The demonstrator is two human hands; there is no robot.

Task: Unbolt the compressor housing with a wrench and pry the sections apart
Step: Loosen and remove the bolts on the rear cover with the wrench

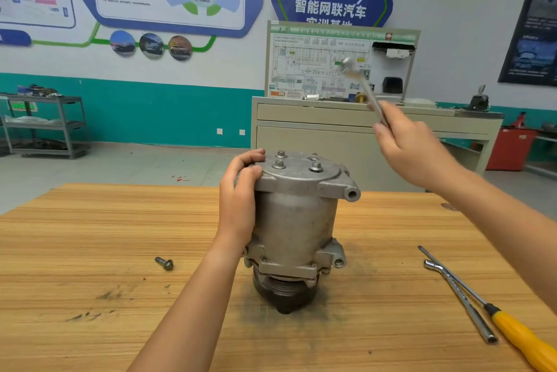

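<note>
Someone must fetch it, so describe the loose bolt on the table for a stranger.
Find the striped wooden table with the upright grey metal compressor in its middle. Left of the compressor's base lies a small dark flanged bolt. It alone lies loose on the wood; the other bolts sit in the compressor's top.

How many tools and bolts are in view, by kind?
Wrenches: 2, the held wrench in the right hand and the socket wrench on the table
Screwdrivers: 1, the yellow-handled screwdriver
Seated bolts: 3, on top of the compressor housing
Loose bolt: 1
Total: 7
</note>
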